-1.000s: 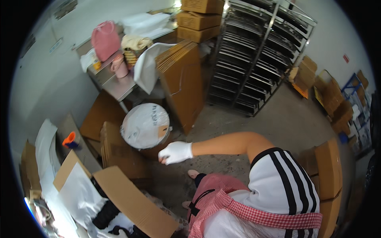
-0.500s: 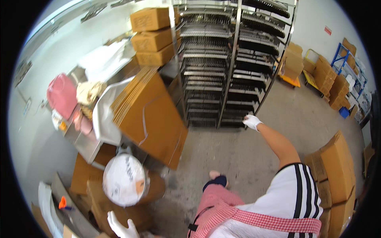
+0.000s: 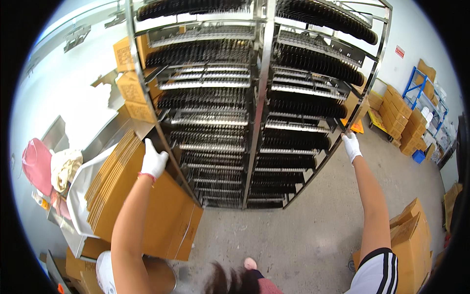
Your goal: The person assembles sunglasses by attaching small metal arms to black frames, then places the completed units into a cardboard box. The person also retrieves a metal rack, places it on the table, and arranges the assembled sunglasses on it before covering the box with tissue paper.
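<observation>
A tall metal rack (image 3: 259, 105) stands in front of me. Its two columns are filled with stacked wire trays carrying rows of dark, closely spaced pieces, too small to name. My right hand (image 3: 351, 146), in a white glove, is closed at the rack's right post, with its fingers on the metal. On the other side my left hand (image 3: 154, 160), also gloved in white, is beside the left post. Its thumb is raised apart from the fingers and it holds nothing visible; I cannot tell whether its fingertips touch the post.
Flattened cardboard sheets (image 3: 147, 215) lean below my left hand, against a bench with a pink bag (image 3: 36, 164). Stacked cartons (image 3: 137, 93) stand behind the rack's left side. Open cartons (image 3: 411, 245) are at lower right. Farther off are loaded trolleys and a blue shelf (image 3: 423, 88).
The rack now looms larger and closer. My left hand has risen from the lower edge to the rack's left post. My right hand is now higher on the right post.
</observation>
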Action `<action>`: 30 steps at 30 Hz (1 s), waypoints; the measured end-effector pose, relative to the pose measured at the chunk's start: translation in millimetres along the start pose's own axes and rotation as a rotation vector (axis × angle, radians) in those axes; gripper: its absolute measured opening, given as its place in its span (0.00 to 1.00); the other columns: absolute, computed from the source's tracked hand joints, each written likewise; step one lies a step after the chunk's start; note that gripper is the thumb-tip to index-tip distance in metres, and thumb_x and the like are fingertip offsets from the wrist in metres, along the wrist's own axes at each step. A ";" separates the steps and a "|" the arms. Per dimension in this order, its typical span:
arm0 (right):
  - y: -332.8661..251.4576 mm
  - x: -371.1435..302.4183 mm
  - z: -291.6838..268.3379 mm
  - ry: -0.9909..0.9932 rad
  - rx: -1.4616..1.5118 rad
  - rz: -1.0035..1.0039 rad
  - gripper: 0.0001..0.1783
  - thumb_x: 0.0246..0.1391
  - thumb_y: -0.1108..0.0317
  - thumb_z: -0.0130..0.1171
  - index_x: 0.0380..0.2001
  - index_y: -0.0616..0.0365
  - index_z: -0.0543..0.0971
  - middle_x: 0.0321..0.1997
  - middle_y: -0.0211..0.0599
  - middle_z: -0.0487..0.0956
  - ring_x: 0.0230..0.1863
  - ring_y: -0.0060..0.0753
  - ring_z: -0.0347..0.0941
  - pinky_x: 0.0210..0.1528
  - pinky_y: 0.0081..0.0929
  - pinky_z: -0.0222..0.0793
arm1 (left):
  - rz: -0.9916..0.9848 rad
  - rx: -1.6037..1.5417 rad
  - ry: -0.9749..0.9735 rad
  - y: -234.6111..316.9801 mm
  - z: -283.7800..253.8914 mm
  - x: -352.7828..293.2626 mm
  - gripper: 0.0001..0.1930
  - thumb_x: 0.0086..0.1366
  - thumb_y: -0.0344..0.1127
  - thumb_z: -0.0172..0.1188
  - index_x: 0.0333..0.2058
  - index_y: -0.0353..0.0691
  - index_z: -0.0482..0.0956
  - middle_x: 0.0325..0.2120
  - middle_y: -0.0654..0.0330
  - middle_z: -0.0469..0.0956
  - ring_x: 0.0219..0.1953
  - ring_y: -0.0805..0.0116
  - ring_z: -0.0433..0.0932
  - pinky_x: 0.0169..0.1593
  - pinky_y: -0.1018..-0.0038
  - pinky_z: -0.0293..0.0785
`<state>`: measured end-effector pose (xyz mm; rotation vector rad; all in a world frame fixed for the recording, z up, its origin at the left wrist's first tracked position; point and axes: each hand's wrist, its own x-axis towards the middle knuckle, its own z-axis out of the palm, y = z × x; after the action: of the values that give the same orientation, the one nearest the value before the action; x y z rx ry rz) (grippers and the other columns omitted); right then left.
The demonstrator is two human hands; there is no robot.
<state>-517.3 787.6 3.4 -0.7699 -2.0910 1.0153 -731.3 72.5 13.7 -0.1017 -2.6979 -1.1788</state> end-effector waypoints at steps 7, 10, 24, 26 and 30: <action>0.0 42.4 18.2 -0.094 0.120 0.065 0.42 0.63 0.40 0.52 0.66 0.65 0.66 0.68 0.50 0.69 0.68 0.39 0.63 0.68 0.28 0.55 | 0.187 -0.640 0.006 -9.0 14.3 177.8 0.25 0.54 0.22 0.54 0.53 0.27 0.69 0.40 0.50 0.80 0.40 0.60 0.82 0.43 0.71 0.79; 10.8 45.8 32.8 -0.066 0.232 0.064 0.28 0.64 0.44 0.51 0.37 0.63 0.78 0.29 0.39 0.81 0.33 0.33 0.76 0.39 0.32 0.70 | 0.183 -0.712 0.184 -9.9 31.3 211.1 0.18 0.53 0.16 0.52 0.45 0.31 0.74 0.33 0.57 0.79 0.33 0.69 0.80 0.34 0.76 0.78; 24.1 5.9 30.1 0.184 0.214 0.136 0.28 0.56 0.47 0.57 0.26 0.69 0.78 0.21 0.51 0.77 0.26 0.48 0.71 0.36 0.44 0.67 | 0.167 -0.514 0.462 -2.6 0.1 71.1 0.10 0.64 0.18 0.47 0.44 0.31 0.64 0.42 0.50 0.73 0.39 0.62 0.77 0.46 0.65 0.86; 28.8 -15.3 23.9 0.226 0.042 -0.097 0.26 0.58 0.50 0.57 0.25 0.68 0.77 0.23 0.58 0.76 0.28 0.58 0.71 0.37 0.48 0.66 | 0.079 -0.524 0.470 -5.5 -10.4 58.1 0.10 0.63 0.20 0.52 0.41 0.33 0.64 0.37 0.51 0.73 0.41 0.66 0.77 0.38 0.69 0.85; 13.7 -90.8 2.5 0.188 -0.077 -0.060 0.19 0.60 0.58 0.57 0.23 0.62 0.76 0.19 0.48 0.73 0.25 0.46 0.70 0.28 0.43 0.63 | -0.034 -0.241 0.605 -44.3 -37.8 41.0 0.14 0.58 0.25 0.54 0.44 0.36 0.68 0.38 0.46 0.76 0.43 0.51 0.77 0.50 0.62 0.72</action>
<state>-462.4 726.5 -37.6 -0.8038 -1.9881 0.8017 -772.0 14.0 15.3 0.2314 -2.0374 -1.2860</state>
